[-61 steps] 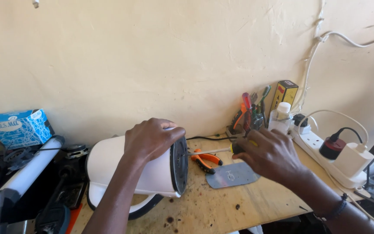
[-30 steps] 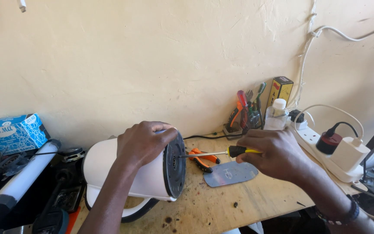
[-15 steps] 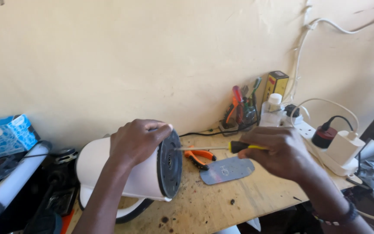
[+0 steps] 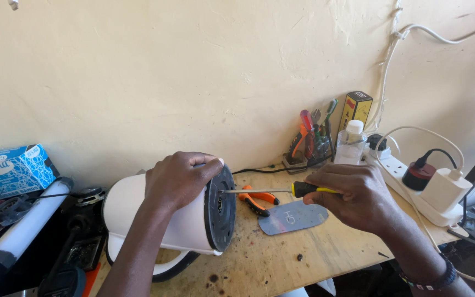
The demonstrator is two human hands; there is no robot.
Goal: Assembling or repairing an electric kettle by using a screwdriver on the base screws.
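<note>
Kettle (image 4: 166, 220), white and lying on its side on the desk (image 4: 281, 264), is steadied by the left hand (image 4: 180, 179), whose grip is closed over the upper edge of the body next to the dark round base (image 4: 220, 208). That base is turned toward the right hand (image 4: 358, 195), in which a screwdriver (image 4: 273, 190) with a black and yellow handle is held in a closed grip. The shaft is now levelled and its tip is brought against the dark base near its upper part; two seconds ago no tool was seen in the right hand, which was lowered over the desk, and a second ago the screwdriver had been raised but was held short of the base. From this it is judged that a fastener in the underside is being engaged, though the fastener itself cannot be made out. Just beneath the shaft, orange-handled pliers (image 4: 259, 201) are laid on the desk, and beside them a flat grey plate (image 4: 292, 217). Farther back, against the wall, a cluster of hand tools (image 4: 311, 137), a small clear bottle (image 4: 352, 146) and a yellow and black box (image 4: 357, 110) are seen. To the right a white power strip (image 4: 413, 181) with plugs is placed; to the far left, a blue box (image 4: 12, 170).
</note>
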